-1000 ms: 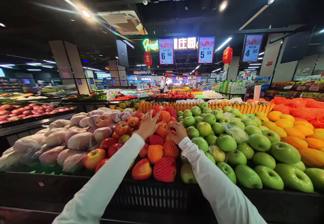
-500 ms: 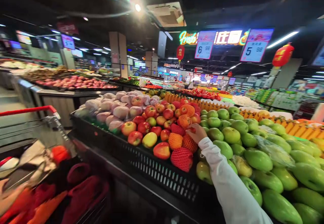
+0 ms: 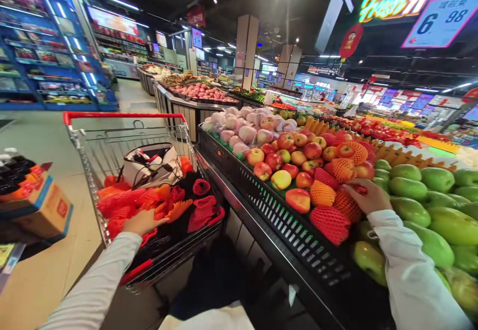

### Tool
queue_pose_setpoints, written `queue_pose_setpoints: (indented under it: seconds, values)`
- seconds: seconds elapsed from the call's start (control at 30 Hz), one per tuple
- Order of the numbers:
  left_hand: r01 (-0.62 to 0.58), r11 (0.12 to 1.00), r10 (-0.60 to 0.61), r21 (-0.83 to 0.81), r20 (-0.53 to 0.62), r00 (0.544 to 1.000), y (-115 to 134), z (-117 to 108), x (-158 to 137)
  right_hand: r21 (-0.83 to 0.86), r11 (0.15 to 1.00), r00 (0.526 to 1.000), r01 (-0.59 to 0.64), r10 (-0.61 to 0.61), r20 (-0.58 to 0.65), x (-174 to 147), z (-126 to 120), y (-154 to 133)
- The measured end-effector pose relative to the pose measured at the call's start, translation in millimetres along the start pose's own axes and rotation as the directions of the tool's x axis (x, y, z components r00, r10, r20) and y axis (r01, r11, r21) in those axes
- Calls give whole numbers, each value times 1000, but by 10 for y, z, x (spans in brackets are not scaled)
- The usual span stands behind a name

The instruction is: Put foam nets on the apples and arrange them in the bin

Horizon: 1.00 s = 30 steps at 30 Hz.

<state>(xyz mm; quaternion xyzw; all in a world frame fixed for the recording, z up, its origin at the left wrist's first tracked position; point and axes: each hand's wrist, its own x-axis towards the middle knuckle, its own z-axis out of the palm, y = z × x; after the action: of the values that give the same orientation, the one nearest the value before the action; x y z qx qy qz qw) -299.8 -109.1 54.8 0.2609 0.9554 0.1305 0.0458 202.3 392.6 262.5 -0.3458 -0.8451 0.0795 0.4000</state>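
Note:
My right hand [image 3: 368,196] lies at the right edge of the apple heap, its fingers curled over a red apple that they mostly hide. Beside it sit apples in orange foam nets [image 3: 323,193] and an apple in a red foam net [image 3: 329,224]. Low in the shopping cart [image 3: 125,116], my left hand [image 3: 143,222] reaches into a pile of red and orange foam nets [image 3: 123,203]. Its fingers close on an orange foam net [image 3: 178,210], with the fingertips partly hidden.
Bare apples [image 3: 286,141] and wrapped pale fruit [image 3: 247,134] fill a black crate [image 3: 269,205]; green mangoes [image 3: 425,220] are heaped to the right. A bag [image 3: 170,168] lies in the cart. A cardboard box of bottles [image 3: 48,205] stands on the floor at left.
The view has swung left and down, bringing the whole cart and my left arm into sight. My right hand stays at the same spot among the netted apples.

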Motion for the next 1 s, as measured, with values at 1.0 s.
queue_pose_setpoints:
  seconds: [1.0]
  values:
    - [-878,442,581,-181,-688,434,2696,-253,-976,-282,796,718,535,-605,-345,-288,-277,-1590]
